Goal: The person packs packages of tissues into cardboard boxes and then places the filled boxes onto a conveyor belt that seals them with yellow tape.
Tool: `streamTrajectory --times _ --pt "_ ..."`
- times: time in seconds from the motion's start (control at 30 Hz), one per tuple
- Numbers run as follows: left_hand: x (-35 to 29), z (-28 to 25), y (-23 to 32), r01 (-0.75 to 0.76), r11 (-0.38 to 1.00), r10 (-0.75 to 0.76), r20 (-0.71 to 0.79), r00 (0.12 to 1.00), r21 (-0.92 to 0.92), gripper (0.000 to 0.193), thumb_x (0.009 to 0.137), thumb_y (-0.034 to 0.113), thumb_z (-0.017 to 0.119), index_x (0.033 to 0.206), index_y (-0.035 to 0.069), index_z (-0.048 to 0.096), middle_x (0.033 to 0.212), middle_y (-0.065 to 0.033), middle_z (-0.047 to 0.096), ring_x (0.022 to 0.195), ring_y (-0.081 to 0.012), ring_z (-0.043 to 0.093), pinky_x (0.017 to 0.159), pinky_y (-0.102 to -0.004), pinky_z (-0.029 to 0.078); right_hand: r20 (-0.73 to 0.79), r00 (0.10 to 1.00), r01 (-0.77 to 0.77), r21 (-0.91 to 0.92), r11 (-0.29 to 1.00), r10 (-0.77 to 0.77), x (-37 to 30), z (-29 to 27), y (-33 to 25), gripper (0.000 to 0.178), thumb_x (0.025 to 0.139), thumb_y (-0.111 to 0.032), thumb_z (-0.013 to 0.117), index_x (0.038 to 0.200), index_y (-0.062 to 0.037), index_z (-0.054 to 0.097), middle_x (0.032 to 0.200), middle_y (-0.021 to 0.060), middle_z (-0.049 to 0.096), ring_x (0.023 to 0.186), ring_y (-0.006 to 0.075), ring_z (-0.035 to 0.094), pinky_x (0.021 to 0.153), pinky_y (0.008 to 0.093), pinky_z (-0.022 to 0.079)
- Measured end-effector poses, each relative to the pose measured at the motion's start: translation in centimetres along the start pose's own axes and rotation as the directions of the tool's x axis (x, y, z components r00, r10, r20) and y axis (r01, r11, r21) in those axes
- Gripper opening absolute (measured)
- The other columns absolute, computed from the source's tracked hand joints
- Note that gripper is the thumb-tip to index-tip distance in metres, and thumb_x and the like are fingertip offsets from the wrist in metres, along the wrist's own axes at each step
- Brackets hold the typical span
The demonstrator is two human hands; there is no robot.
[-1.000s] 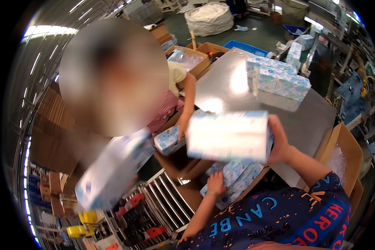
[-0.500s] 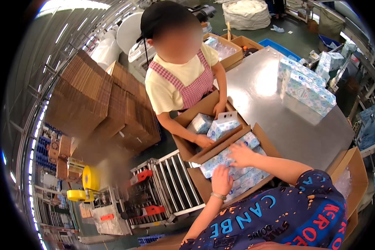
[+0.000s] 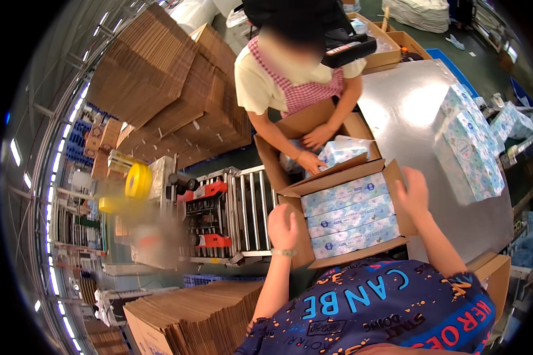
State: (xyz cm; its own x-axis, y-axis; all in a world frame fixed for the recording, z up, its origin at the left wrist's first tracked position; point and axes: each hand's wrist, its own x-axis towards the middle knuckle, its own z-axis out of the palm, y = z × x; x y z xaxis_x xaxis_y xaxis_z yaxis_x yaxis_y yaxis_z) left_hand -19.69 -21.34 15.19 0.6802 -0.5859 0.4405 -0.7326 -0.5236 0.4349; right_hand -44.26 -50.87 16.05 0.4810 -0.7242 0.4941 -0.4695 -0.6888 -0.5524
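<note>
In front of me an open cardboard box (image 3: pixel 304 239) holds a layer of floral blue-and-white tissue packs (image 3: pixel 352 223), lying side by side in rows. My left hand (image 3: pixel 283 228) is at the outer side of its left flap, thumb apart from the fingers, holding nothing. Beside the right flap (image 3: pixel 400 201) is my right hand (image 3: pixel 413 192), open, fingers stretched out. Whether either palm presses on the cardboard is hard to tell. Just beyond, a co-worker's hands (image 3: pixel 314 155) reach into a second open box (image 3: pixel 272 160) with more floral packs (image 3: pixel 344 151).
A roller conveyor (image 3: pixel 254 207) with red parts lies left of the boxes. Floral packs (image 3: pixel 469 151) stand on the metal table (image 3: pixel 391 100) to the right. Stacked flat cardboard (image 3: pixel 177 89) rises at far left, with another stack (image 3: pixel 201 313) at near left.
My hands have left the tops of the packs and parted to the box's two sides. The packs now show in full. My view has shifted, and the co-worker leans lower over the second box.
</note>
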Motion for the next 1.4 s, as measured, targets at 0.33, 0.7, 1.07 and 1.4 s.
streamTrajectory --times 0.33,0.7,1.07,1.4 --pt "-5.6 -1.4 -9.3 0.453 0.892 -0.357 0.624 0.695 0.006 0.044 0.084 0.024 0.070 0.122 0.005 0.063 0.106 -0.0235 0.070 0.101 -0.0427 0.066 0.089 -0.0478 0.053 0.655 0.616 -0.380 -0.241 0.893 0.438 -7.8 6.8 0.8 0.030 0.089 -0.014 0.063 0.115 0.0004 0.064 0.109 0.0266 0.068 0.105 0.0448 0.063 0.091 0.0512 0.050" --pt "-8.5 -11.7 -32.1 0.388 0.919 -0.131 0.869 0.476 -0.074 0.116 0.086 0.065 0.066 0.156 -0.008 0.010 0.158 -0.0352 0.020 0.150 -0.0433 0.019 0.123 -0.0421 0.019 0.691 0.721 -0.417 0.384 0.824 0.043 -16.8 24.8 -24.3 0.071 0.095 -0.022 0.060 0.155 -0.0053 0.028 0.153 0.0266 0.036 0.140 0.0401 0.039 0.113 0.0474 0.034" --pt "1.6 -12.1 -29.2 -0.151 0.878 -0.273 0.734 0.622 0.454 0.102 0.075 0.063 0.075 0.156 0.015 0.035 0.164 -0.0148 0.025 0.150 -0.0325 0.028 0.122 -0.0499 0.021 0.949 0.095 0.312 0.257 0.915 -0.299 -10.5 34.2 -26.9 0.091 0.086 -0.077 0.048 0.156 -0.0193 0.037 0.165 0.0217 0.020 0.155 0.0331 0.013 0.117 0.0697 0.001" --pt "7.1 -10.4 -25.7 0.001 0.908 -0.230 0.495 0.838 0.419 0.081 0.086 0.062 0.063 0.139 0.002 0.051 0.137 -0.0144 0.059 0.138 -0.0324 0.045 0.118 -0.0608 0.017 0.634 0.749 0.128 0.143 0.981 -0.190 -16.4 31.5 -22.8 0.111 0.069 -0.055 0.083 0.149 0.0023 0.032 0.152 0.0212 0.035 0.142 0.0378 0.032 0.120 0.0548 0.016"
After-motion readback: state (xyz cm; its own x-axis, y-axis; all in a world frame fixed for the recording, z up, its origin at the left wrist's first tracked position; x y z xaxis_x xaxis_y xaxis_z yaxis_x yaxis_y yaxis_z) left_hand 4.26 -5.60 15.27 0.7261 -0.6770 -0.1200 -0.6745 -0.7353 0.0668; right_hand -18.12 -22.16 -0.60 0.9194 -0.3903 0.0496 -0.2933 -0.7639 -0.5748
